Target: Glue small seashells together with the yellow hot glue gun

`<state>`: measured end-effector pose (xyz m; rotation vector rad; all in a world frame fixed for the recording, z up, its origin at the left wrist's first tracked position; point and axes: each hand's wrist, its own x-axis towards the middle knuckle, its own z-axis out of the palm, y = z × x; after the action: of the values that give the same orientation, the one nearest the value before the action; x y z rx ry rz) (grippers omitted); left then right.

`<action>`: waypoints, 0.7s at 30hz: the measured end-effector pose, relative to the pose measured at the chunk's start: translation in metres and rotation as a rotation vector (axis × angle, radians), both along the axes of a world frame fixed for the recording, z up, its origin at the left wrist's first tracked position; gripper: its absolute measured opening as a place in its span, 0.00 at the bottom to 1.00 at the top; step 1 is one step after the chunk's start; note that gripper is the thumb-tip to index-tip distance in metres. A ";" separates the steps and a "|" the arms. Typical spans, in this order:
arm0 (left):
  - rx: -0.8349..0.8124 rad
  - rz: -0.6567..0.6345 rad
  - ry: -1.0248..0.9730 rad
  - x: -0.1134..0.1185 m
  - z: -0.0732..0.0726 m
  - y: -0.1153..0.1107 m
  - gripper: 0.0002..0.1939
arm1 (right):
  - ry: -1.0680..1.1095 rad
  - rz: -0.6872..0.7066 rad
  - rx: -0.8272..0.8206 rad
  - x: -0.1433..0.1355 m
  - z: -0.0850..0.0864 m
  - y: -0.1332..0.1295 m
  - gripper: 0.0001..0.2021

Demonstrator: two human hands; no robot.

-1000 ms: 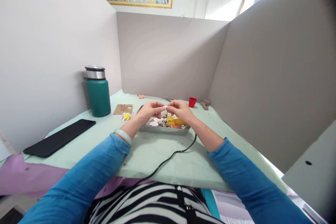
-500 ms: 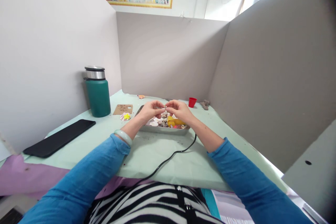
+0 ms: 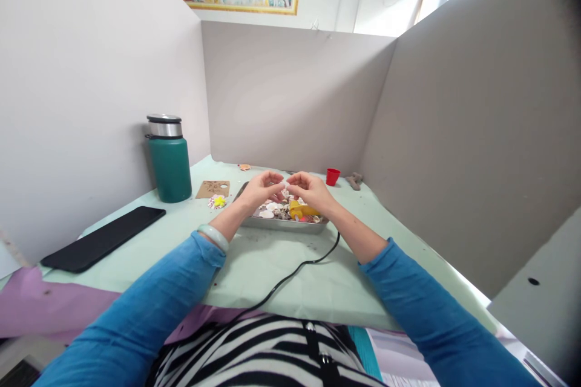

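Observation:
Over a metal tray (image 3: 285, 225), my left hand (image 3: 264, 188) and my right hand (image 3: 310, 188) meet fingertip to fingertip. Between them they pinch a small whitish piece (image 3: 285, 184), too small to make out but perhaps a shell. Both hands are closed, thumb against fingers. Loose shells (image 3: 267, 213) lie in the tray below, some hidden by my hands. A yellow tool (image 3: 303, 210), which looks like a glue gun, rests among the shells at the tray's right side, under my right hand.
A black cord (image 3: 297, 267) runs from the tray toward my body. On the left stand a green bottle (image 3: 170, 168), a black flat pad (image 3: 105, 238), a brown card (image 3: 213, 189) and a flower-shaped ornament (image 3: 218, 201). A red cup (image 3: 333, 177) sits back right. Grey partitions (image 3: 295, 91) enclose the table.
The fingers have shifted slightly around the small piece, and more of its whitish surface now shows. The arms and the things on the table have stayed in place.

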<state>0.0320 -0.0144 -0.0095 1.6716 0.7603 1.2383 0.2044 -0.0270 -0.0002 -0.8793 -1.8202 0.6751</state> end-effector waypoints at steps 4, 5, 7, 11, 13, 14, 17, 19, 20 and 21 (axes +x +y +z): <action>-0.032 -0.023 -0.053 -0.001 -0.001 0.003 0.18 | -0.053 -0.025 0.071 0.001 -0.004 0.003 0.10; -0.032 -0.029 -0.059 -0.001 -0.002 0.004 0.18 | -0.074 -0.031 0.097 0.001 -0.005 0.003 0.10; -0.031 -0.042 -0.071 -0.002 -0.003 0.005 0.17 | -0.102 -0.036 0.139 0.002 -0.006 0.004 0.10; -0.026 -0.067 -0.098 -0.002 -0.003 0.005 0.17 | -0.123 -0.038 0.175 0.003 -0.006 0.005 0.10; -0.021 -0.076 -0.101 -0.002 -0.003 0.006 0.17 | -0.130 -0.045 0.185 0.003 -0.006 0.004 0.10; -0.020 -0.080 -0.100 -0.002 -0.003 0.006 0.18 | -0.132 -0.048 0.187 0.002 -0.006 0.004 0.09; -0.024 -0.080 -0.103 -0.002 -0.004 0.008 0.18 | -0.135 -0.048 0.189 0.002 -0.004 0.002 0.09; -0.020 -0.069 -0.113 -0.001 -0.005 0.009 0.18 | -0.139 -0.044 0.194 0.001 -0.003 0.000 0.08; -0.016 -0.064 -0.119 -0.001 -0.005 0.009 0.18 | -0.144 -0.044 0.196 0.001 -0.003 0.000 0.08; -0.013 -0.061 -0.126 -0.001 -0.005 0.010 0.18 | -0.149 -0.045 0.200 0.001 -0.003 -0.001 0.08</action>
<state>0.0306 -0.0046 -0.0150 1.5789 0.6350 1.2799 0.2056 -0.0275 -0.0029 -0.8526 -1.9558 0.3997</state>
